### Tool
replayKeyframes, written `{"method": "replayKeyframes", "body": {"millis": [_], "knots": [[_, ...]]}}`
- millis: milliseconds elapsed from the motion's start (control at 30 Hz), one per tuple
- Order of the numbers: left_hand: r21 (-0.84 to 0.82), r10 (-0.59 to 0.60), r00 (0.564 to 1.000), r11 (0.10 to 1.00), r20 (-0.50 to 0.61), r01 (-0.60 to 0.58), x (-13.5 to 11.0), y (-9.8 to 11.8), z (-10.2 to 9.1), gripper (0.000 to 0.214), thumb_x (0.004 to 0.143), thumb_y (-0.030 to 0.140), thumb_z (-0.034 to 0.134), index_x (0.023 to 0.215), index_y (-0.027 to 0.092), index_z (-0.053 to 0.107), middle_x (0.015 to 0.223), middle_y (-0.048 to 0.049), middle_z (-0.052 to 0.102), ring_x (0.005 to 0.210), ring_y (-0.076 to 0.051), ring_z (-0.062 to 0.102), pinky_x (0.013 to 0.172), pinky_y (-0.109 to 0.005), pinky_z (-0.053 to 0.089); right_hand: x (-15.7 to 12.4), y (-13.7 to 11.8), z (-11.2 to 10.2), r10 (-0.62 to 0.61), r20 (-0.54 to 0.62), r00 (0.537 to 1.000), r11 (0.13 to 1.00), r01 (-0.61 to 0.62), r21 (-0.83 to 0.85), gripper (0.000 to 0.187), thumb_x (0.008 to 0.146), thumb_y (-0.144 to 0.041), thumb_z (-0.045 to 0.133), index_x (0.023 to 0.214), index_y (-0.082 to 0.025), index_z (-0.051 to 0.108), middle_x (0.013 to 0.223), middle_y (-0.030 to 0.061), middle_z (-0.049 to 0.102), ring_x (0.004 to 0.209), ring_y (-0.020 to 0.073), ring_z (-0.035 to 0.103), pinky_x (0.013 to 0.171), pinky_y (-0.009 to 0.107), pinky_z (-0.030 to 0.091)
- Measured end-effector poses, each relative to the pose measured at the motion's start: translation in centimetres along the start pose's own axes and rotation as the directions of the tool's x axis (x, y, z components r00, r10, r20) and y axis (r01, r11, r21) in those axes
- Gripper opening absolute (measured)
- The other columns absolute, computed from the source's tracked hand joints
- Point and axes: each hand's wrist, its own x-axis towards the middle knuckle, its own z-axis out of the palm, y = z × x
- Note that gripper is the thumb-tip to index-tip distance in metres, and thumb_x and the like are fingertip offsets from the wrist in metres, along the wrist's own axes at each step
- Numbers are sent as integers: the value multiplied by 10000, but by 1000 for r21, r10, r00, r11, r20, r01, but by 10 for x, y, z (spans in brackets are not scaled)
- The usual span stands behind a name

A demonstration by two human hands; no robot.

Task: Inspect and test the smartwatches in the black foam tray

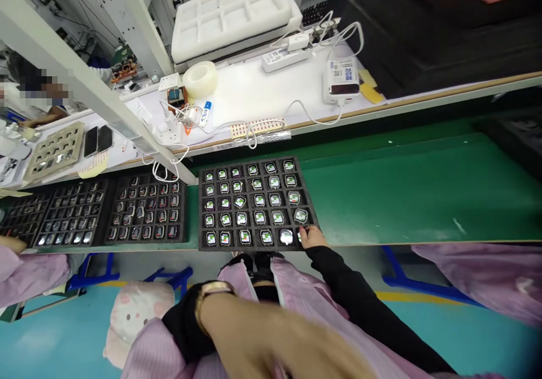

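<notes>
A black foam tray lies on the green belt in front of me, its cells filled with several small square screen modules. My right hand, on a black sleeve, rests on the tray's near right corner. Its fingers are curled over the rim, beside the module in the corner cell. My left hand hangs close to the camera at the bottom, blurred, with a gold watch on the wrist. Its fingers are smeared and partly out of frame. It holds nothing I can make out.
Two more black trays of parts lie to the left on the green belt. Behind it, a white shelf holds a tape roll, a power strip, cables, white foam trays and two phones. Other people in pink sleeves sit at both sides.
</notes>
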Motion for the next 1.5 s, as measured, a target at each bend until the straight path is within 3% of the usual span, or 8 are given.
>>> {"method": "replayKeyframes", "body": {"millis": [100, 200, 267, 400, 600, 833, 1300, 1500], "knots": [[17, -51, 976, 998, -211, 56, -2, -10, -29, 320, 920, 501, 475, 1033, 271, 666, 1027, -82, 650, 1004, -207, 621, 939, -350, 499, -3, -7, -9, 9, 27, 1000, 1000, -10, 8, 310, 930, -187, 430, 1051, 9, 638, 1045, 236, 640, 1010, 290, 611, 846, 298, 442], [71, -190, 737, 949, -648, 307, -15, -79, -55, 309, 928, 318, 456, 1202, 215, 559, 1125, -95, 600, 1063, -200, 579, 996, -378, 447, -6, -10, -21, 7, 61, 998, 1000, -7, 9, 306, 939, -154, 419, 1091, -4, 638, 1053, 206, 653, 1014, 262, 615, 847, 263, 428], [26, -302, 548, 859, -780, 511, -27, -139, -66, 355, 871, 215, 477, 1217, 153, 526, 1083, -121, 582, 990, -212, 596, 960, -410, 468, -8, -11, -30, 7, 85, 996, 1000, -7, -3, 306, 946, -153, 413, 1095, -24, 647, 1046, 190, 662, 1002, 251, 622, 831, 253, 429], [-12, -346, 425, 787, -837, 617, -49, -225, -69, 452, 712, 105, 591, 1160, 99, 533, 1034, -144, 561, 981, -276, 587, 958, -517, 447, -10, -12, -45, 13, 135, 991, 999, -6, -48, 319, 971, -209, 400, 1032, -79, 686, 1022, 166, 678, 975, 250, 638, 795, 252, 441], [34, -297, 433, 793, -851, 609, -57, -257, -64, 540, 672, 51, 613, 1201, 118, 532, 1059, -118, 529, 1009, -241, 570, 1005, -445, 429, -12, -18, -53, 18, 196, 980, 994, 3, -106, 344, 992, -270, 392, 1041, -119, 697, 1034, 136, 688, 1003, 253, 639, 796, 252, 451], [20, -331, 519, 829, -788, 558, -65, -265, -76, 515, 684, 73, 638, 1184, 167, 562, 1024, -85, 551, 874, -182, 598, 821, -342, 526, -8, -23, -52, 35, 227, 973, 993, -7, -122, 346, 980, -253, 401, 1072, -102, 700, 1042, 153, 687, 986, 272, 648, 802, 283, 471], [-136, -445, 562, 852, -697, 505, -60, -254, -85, 477, 642, 92, 682, 1092, 159, 539, 808, -12, 605, 690, -143, 617, 648, -269, 519, -7, -16, -53, 54, 207, 977, 994, -72, 81, 282, 923, -261, 482, 943, -109, 719, 858, 128, 700, 915, 274, 649, 741, 273, 469], [-225, -434, 582, 890, -688, 397, -63, -212, -85, 549, 666, 307, 721, 1128, 173, 458, 886, -41, 613, 772, -167, 648, 748, -314, 545, -8, -14, -67, 17, 181, 983, 932, -81, 353, 238, 895, -282, 524, 846, -123, 694, 616, 77, 633, 701, 246, 668, 623, 285, 517]]}}
